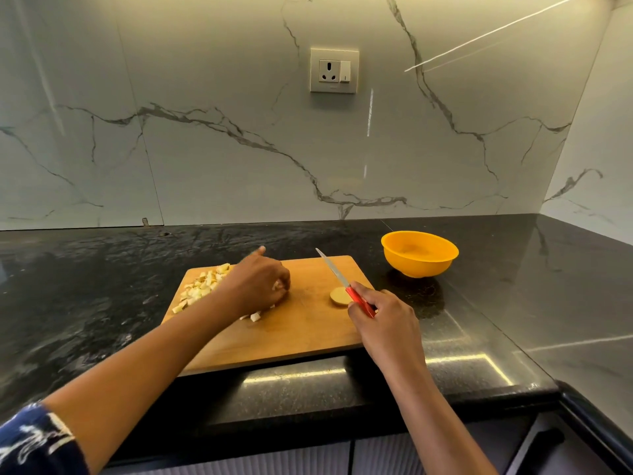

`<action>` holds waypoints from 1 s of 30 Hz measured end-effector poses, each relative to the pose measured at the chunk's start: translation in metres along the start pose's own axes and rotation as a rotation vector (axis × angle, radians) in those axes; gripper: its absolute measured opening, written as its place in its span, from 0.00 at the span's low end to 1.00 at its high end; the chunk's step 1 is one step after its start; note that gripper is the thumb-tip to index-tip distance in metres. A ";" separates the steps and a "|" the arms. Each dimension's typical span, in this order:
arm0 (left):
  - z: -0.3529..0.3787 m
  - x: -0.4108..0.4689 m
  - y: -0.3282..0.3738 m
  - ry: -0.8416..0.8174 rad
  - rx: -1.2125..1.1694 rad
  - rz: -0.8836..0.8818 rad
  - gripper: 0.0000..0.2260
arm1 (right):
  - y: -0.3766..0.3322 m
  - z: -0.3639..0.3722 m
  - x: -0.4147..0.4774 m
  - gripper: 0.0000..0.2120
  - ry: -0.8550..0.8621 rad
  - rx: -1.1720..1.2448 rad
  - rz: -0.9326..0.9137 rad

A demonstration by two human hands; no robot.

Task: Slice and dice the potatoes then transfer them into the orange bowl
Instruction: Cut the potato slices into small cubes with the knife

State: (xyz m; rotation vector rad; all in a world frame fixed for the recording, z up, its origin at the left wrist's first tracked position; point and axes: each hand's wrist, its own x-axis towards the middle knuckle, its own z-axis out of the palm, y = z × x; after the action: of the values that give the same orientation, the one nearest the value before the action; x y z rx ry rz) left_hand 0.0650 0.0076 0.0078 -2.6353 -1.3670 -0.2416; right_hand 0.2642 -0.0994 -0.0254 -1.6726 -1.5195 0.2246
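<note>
Dicing looked mostly done: a heap of diced potato (202, 286) lay at the far left corner of the cutting board (301, 323), with a few loose cubes near the board's middle. The left hand (257, 284) rested there, its fingers curled down round some of those cubes and one finger sticking out toward the wall, seemingly gathering them toward the heap. One round potato piece (337, 297) was not yet cut; it sat flat on the right part of the board, well apart from the heap. The right hand (380, 313) gripped the red handle of the knife (337, 274) firmly, the blade angled up and away over that round piece, apparently clear of it. The orange bowl (418, 265) stood on the black counter (479, 303) just beyond the board's right far corner, and no potato showed inside it. So the last piece remained to be sliced and diced, and the whole transfer into the bowl had yet to begin.
</note>
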 end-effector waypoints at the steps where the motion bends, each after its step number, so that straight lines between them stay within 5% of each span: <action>1: -0.002 -0.002 -0.006 0.010 0.067 -0.022 0.10 | 0.000 0.000 0.000 0.18 0.000 0.001 0.000; 8: -0.016 -0.018 -0.024 0.045 0.080 -0.178 0.16 | 0.005 -0.005 0.001 0.18 0.035 0.050 0.026; 15: -0.013 -0.017 -0.003 0.334 -0.153 -0.068 0.14 | 0.016 -0.020 0.009 0.18 0.054 0.094 0.089; 22: -0.003 0.019 0.048 -0.140 0.033 0.064 0.27 | 0.024 -0.022 0.009 0.19 0.046 0.104 0.119; 30: 0.008 0.033 0.060 -0.124 -0.261 0.010 0.20 | 0.021 -0.019 0.008 0.19 0.051 0.022 0.081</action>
State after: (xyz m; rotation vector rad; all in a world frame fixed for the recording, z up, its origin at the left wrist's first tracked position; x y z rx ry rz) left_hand 0.1339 0.0014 0.0033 -2.9138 -1.4484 -0.2774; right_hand 0.2938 -0.0990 -0.0248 -1.7117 -1.4090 0.2391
